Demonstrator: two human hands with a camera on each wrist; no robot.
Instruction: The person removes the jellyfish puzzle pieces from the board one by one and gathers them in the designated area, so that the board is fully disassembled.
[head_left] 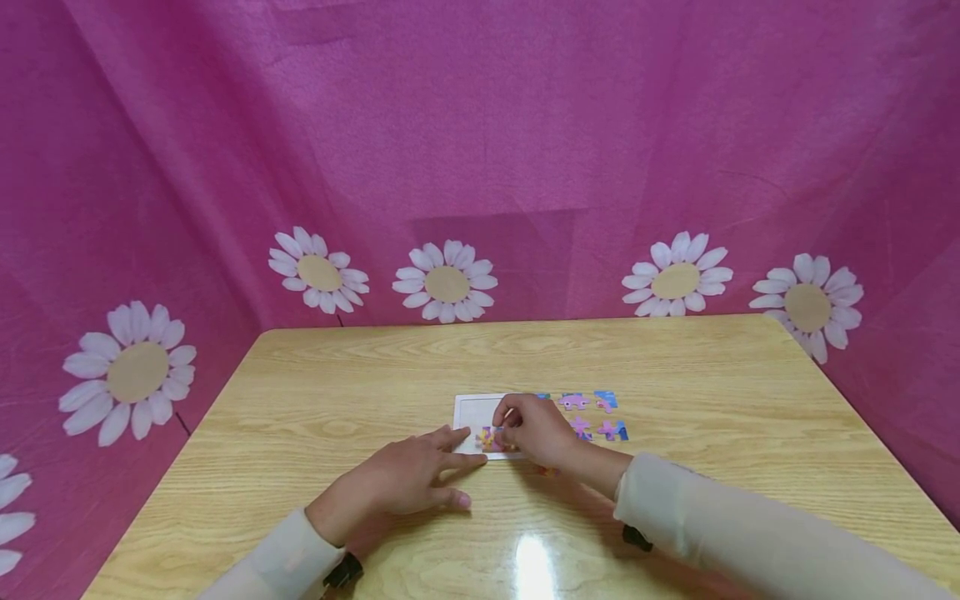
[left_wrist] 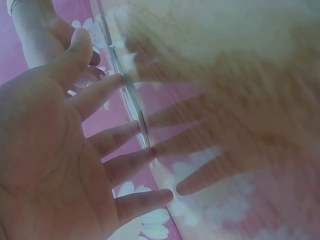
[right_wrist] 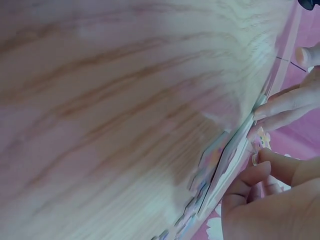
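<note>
A white puzzle tray [head_left: 474, 410] lies flat on the wooden table [head_left: 375, 375]. My right hand [head_left: 507, 432] reaches over its near right part, its curled fingers pinching a pink and yellow puzzle piece [head_left: 489, 439] that sits in the tray. In the right wrist view those fingertips [right_wrist: 256, 161] meet the piece [right_wrist: 262, 140] at the tray's edge [right_wrist: 231, 151]. To the left, my left hand [head_left: 457, 462] lies flat on the table. Its straight fingers [left_wrist: 107, 85] touch the tray's near left rim [left_wrist: 134, 100].
Several loose puzzle pieces [head_left: 592, 414] lie just right of the tray, and another piece [head_left: 547, 472] peeks out beside my right wrist. Pink cloth with white daisies [head_left: 446, 282] walls the table at the back and both sides.
</note>
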